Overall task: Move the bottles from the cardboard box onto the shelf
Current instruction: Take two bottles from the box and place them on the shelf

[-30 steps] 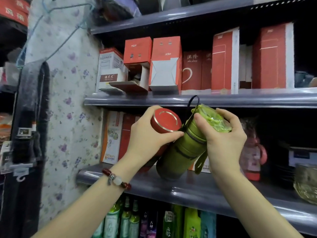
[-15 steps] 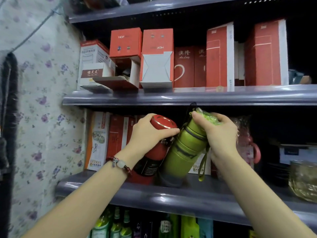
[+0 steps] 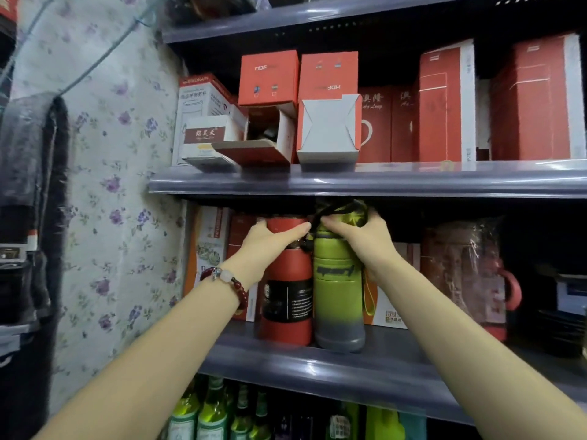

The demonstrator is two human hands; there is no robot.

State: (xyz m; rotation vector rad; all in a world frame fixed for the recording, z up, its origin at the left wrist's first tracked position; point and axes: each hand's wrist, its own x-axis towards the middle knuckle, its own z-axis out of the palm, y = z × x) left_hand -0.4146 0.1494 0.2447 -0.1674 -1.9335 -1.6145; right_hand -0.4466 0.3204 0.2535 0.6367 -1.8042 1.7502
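Bottles upright on shelf [image 3: 317,369], touching: red bottle [image 3: 287,296] at 9 o'clock of green bottle [image 3: 338,290]. Left hand [image 3: 270,241], right hand [image 3: 365,238] curl round tops. Probably hard, smooth, slippery; hold near caps.

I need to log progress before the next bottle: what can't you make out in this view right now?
- Caps of the red bottle and green bottle: head view, covered by the left hand, the right hand and the upper shelf edge.
- Cardboard box: out of frame.
- Red bottle's label text: too small.
- Wrapped item at right: blurred by plastic.
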